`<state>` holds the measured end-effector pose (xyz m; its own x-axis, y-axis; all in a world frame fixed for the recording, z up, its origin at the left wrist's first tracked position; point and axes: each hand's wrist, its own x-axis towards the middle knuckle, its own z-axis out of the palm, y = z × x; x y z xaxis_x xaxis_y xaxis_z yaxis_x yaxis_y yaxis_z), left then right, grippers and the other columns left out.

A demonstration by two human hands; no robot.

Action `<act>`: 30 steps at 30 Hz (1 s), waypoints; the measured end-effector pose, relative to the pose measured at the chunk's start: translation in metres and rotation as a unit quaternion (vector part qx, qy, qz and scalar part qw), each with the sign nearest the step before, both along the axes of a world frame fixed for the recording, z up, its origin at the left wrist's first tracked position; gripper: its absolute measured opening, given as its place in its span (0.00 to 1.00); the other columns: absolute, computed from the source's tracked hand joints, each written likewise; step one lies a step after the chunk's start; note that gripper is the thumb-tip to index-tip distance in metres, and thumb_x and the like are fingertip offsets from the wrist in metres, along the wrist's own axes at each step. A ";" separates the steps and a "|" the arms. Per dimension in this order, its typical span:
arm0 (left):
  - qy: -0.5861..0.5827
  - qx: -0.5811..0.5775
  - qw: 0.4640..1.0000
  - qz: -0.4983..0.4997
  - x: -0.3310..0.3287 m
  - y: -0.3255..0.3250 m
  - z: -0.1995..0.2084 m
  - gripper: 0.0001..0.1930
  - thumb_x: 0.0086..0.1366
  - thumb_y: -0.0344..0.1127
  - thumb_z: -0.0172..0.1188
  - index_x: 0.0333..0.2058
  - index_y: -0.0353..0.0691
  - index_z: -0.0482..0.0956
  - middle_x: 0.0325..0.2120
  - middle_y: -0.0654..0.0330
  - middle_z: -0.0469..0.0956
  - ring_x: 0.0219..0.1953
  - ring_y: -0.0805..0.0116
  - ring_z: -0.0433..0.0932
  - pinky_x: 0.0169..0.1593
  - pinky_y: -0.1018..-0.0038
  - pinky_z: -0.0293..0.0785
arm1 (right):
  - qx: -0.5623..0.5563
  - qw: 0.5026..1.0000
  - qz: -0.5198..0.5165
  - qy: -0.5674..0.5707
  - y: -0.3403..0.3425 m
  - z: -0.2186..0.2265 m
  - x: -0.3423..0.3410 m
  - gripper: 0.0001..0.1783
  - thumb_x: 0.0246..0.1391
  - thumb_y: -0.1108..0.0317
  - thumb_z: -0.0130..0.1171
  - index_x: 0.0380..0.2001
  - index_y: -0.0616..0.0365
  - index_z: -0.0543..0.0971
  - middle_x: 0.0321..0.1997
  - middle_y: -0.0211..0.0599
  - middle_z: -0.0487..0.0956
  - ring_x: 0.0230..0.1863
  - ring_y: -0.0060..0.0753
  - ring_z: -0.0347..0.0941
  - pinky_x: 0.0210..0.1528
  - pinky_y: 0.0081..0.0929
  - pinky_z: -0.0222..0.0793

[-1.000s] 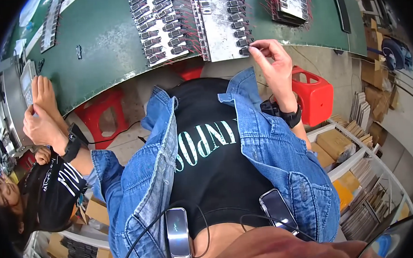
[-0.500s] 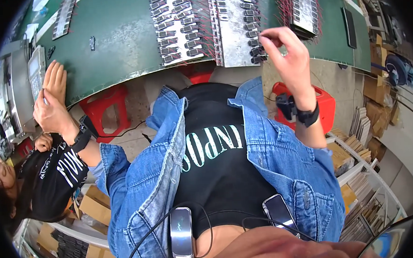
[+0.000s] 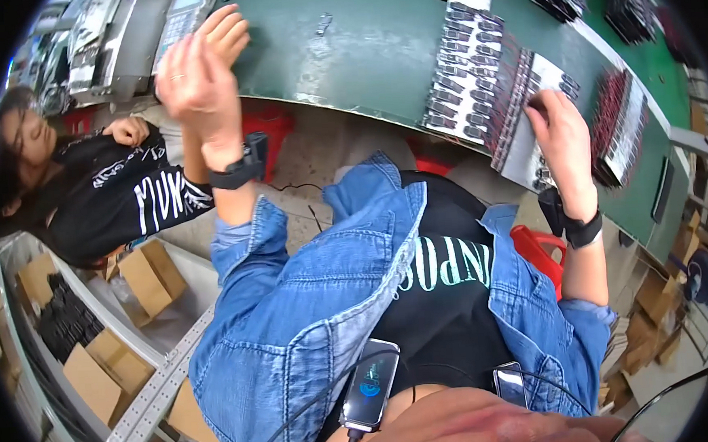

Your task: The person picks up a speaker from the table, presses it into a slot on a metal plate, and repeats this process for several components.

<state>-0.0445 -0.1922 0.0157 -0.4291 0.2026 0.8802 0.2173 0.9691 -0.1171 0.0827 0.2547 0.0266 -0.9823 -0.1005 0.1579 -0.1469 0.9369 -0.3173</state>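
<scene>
My left hand (image 3: 200, 88) is raised by the bench's far left end, smeared by motion. Its fingers look bent, and whether anything is in them does not show. A co-worker's hand (image 3: 227, 36) with fingers spread is just behind it. My right hand (image 3: 561, 139) hovers over a pale board (image 3: 520, 150), its thumb and fingertips curled together. Whatever they pinch is too small or hidden. Beside it lies a white sheet (image 3: 473, 43) bearing rows of small black modules (image 3: 468, 76) with red wires (image 3: 507, 74).
A grey machine with a keypad (image 3: 180, 21) stands at the bench's left end. Wired boards (image 3: 620, 128) are stacked to the right, near a dark flat bar (image 3: 662, 190). Red stools (image 3: 268, 137) sit under the green bench (image 3: 376, 45). A co-worker (image 3: 100, 180) is at the left.
The view has swung left, so the bench sits farther right and tilted. My left hand has gone from a pinch beside the co-worker's hand to a blurred movement. My right hand stays near the boards.
</scene>
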 end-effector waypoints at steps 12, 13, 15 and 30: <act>-0.265 0.055 0.960 -0.064 -0.013 0.098 -0.038 0.06 0.58 0.35 0.64 0.32 0.40 0.81 0.33 0.57 0.79 0.40 0.58 0.79 0.40 0.63 0.77 | -0.057 0.998 -0.016 -0.029 -0.006 0.000 -0.005 0.08 0.54 0.75 0.61 0.37 0.62 0.74 0.35 0.44 0.77 0.35 0.44 0.75 0.40 0.34 0.71; -0.266 0.056 0.960 -0.068 -0.015 0.099 -0.040 0.06 0.58 0.35 0.64 0.32 0.40 0.81 0.33 0.57 0.79 0.40 0.58 0.79 0.40 0.63 0.77 | -0.047 0.998 -0.015 -0.029 -0.005 -0.002 -0.003 0.09 0.54 0.75 0.61 0.38 0.62 0.74 0.35 0.44 0.77 0.35 0.42 0.75 0.40 0.33 0.71; -0.288 0.047 0.953 -0.080 -0.019 0.097 -0.041 0.07 0.58 0.35 0.64 0.32 0.40 0.80 0.33 0.57 0.78 0.40 0.57 0.79 0.40 0.63 0.77 | -0.029 0.999 -0.011 -0.028 -0.006 -0.002 -0.001 0.11 0.54 0.75 0.61 0.40 0.62 0.74 0.35 0.44 0.77 0.35 0.39 0.76 0.39 0.30 0.71; -0.491 0.341 0.718 -0.358 0.034 0.181 0.000 0.13 0.65 0.36 0.62 0.46 0.39 0.82 0.39 0.58 0.83 0.39 0.72 0.81 0.41 0.75 0.76 | -0.645 0.748 -0.105 -0.116 -0.042 0.025 0.033 0.09 0.62 0.74 0.56 0.45 0.62 0.76 0.41 0.33 0.79 0.42 0.23 0.77 0.46 0.22 0.73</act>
<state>-0.0100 -0.0113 0.0153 -0.9106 0.3465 0.2250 0.3421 0.3271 0.8809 0.1159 0.2131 0.0513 -0.9712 0.1480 -0.1866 0.1598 -0.1755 -0.9714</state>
